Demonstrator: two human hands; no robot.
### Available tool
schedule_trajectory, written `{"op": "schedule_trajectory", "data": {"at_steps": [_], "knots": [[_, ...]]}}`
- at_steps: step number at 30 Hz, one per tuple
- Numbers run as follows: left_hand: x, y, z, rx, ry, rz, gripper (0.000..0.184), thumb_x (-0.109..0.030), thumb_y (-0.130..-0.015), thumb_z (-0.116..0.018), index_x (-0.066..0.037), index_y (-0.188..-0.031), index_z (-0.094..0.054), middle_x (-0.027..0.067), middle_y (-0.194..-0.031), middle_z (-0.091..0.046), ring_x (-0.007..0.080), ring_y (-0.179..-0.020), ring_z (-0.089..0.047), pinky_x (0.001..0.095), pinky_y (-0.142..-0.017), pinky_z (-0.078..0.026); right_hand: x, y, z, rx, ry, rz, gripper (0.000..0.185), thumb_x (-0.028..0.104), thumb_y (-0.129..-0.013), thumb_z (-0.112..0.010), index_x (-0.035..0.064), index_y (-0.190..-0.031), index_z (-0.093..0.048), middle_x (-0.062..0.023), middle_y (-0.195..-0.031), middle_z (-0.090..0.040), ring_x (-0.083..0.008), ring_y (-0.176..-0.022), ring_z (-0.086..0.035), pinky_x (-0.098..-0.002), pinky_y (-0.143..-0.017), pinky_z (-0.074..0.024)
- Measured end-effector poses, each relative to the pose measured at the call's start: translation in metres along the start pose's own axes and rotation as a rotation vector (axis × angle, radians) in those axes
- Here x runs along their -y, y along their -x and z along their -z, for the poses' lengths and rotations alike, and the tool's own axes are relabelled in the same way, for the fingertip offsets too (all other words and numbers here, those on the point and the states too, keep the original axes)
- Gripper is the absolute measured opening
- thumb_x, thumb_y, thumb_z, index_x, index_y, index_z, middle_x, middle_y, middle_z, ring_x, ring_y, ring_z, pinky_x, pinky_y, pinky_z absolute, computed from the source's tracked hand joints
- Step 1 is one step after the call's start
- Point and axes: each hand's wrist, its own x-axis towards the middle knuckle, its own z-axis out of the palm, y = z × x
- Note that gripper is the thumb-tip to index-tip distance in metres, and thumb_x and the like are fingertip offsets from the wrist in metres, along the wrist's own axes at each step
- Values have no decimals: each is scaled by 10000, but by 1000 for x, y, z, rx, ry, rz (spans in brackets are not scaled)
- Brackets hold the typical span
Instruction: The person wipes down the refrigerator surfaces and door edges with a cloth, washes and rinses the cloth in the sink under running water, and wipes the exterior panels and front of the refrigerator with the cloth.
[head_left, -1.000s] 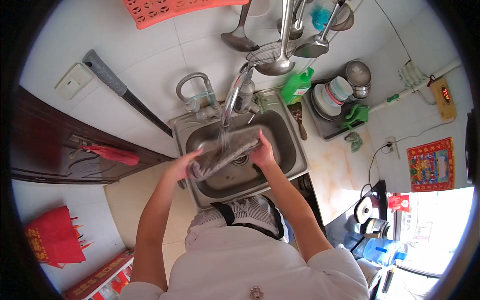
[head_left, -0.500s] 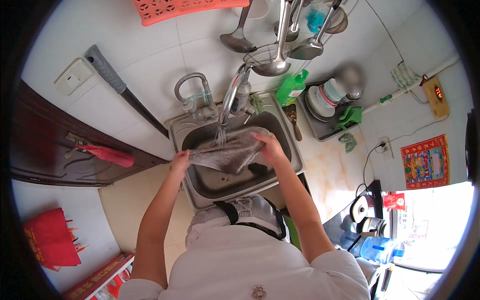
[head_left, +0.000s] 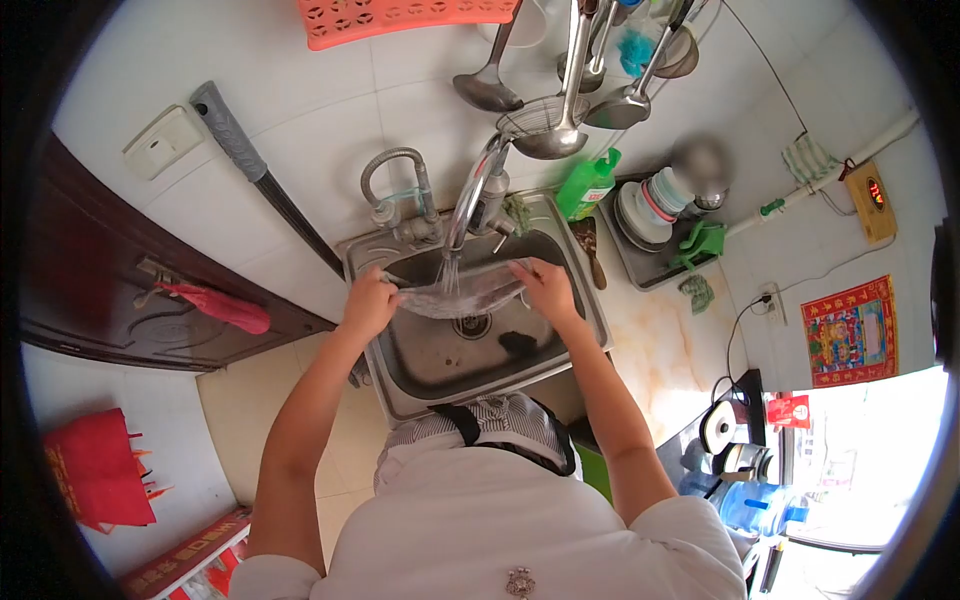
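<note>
Grey, sheer cloth [head_left: 465,294] spans left hand [head_left: 371,302] and right hand [head_left: 549,291], fingers clamped on its ends; water [head_left: 449,270] striking it could splash over the sink's [head_left: 503,381] near edge.

Two hands [head_left: 370,303] [head_left: 549,290], one thin sheet [head_left: 485,293], one sink [head_left: 430,362], one drain [head_left: 473,327], one green bottle [head_left: 586,188].

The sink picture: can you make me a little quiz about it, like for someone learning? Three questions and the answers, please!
1. True or false: water is running from the tap.
2. What colour is the bottle beside the sink? A: red. B: green. C: blue.
3. Fill in the gap: the thin sheet is held by ____ hands.

Key:
1. True.
2. B.
3. Two: the left hand and the right hand.
</note>
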Motion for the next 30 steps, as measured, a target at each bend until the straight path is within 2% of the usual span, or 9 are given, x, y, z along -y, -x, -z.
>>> {"op": "schedule_trajectory", "data": {"at_steps": [2,5,9,14,15,18,22,25,30], "knots": [[-8,-2,-3,-234,3,-5,179,-181,-777,-697,-10,-744,-658,196,-1099,-513,370,-997,-519,409,-860,-436,10,1,-12,70,-164,-150,374,297,-880,-606,-46,-733,-593,-83,-588,-561,-181,-518,-461,-305,-526,-398],[-9,-14,-32,-252,219,38,209,-248,-814,-663,-47,-856,-629,143,-1033,-534,313,-913,-549,396,-842,-446,8,0,-56,46,-553,-203,315,269,-906,-575,-33,-826,-617,-68,-603,-553,-123,-545,-464,-294,-526,-398],[-47,-13,-38,197,1648,526,328,-366,-874,-555,-127,-1090,-496,69,-1118,-557,233,-937,-568,378,-836,-458,33,5,-95,318,-893,-311,225,211,-919,-543,6,-972,-620,-25,-748,-584,-96,-677,-503,-254,-615,-414],[-17,-13,-60,175,1936,482,310,-381,-859,-577,-106,-989,-514,49,-994,-587,226,-881,-582,356,-774,-471,58,8,-46,802,-878,-103,239,177,-901,-550,4,-1059,-596,15,-908,-582,-92,-846,-507,-237,-769,-410],[-35,-11,-39,149,1971,567,249,-345,-859,-594,-128,-950,-514,39,-956,-585,213,-860,-587,344,-759,-473,39,8,-45,914,-632,-108,388,235,-831,-608,-32,-1107,-552,-160,-1122,-592,-216,-1035,-569,-314,-925,-419],[-50,-18,-55,16,1808,672,175,-199,-850,-619,-146,-956,-490,31,-919,-582,189,-824,-595,314,-710,-480,9,37,-56,654,-262,363,406,208,-816,-603,-33,-1133,-529,-223,-1271,-495,-294,-1143,-527,-347,-952,-413],[-58,-23,-73,-122,1690,711,267,-26,-846,-586,-141,-1041,-445,41,-919,-583,177,-817,-604,295,-686,-499,47,34,-27,800,56,409,513,178,-827,-577,-28,-1271,-423,-257,-1341,-407,-311,-1235,-437,-379,-996,-370],[-52,-17,-69,-271,1737,793,256,-15,-860,-551,-140,-1056,-443,64,-966,-586,185,-852,-612,303,-706,-513,-19,23,-36,705,-463,-81,758,196,-761,-711,45,-1390,-316,-189,-1422,-331,-269,-1295,-359,-388,-1024,-345],[-38,-5,-60,-176,1883,531,327,-3,-850,-439,-87,-1165,-421,132,-1117,-557,277,-985,-593,407,-821,-510,-64,38,-93,424,-185,36,1201,283,-553,-861,61,-1446,-90,-222,-1470,-170,-425,-1320,-237,-457,-1058,-265]]}}
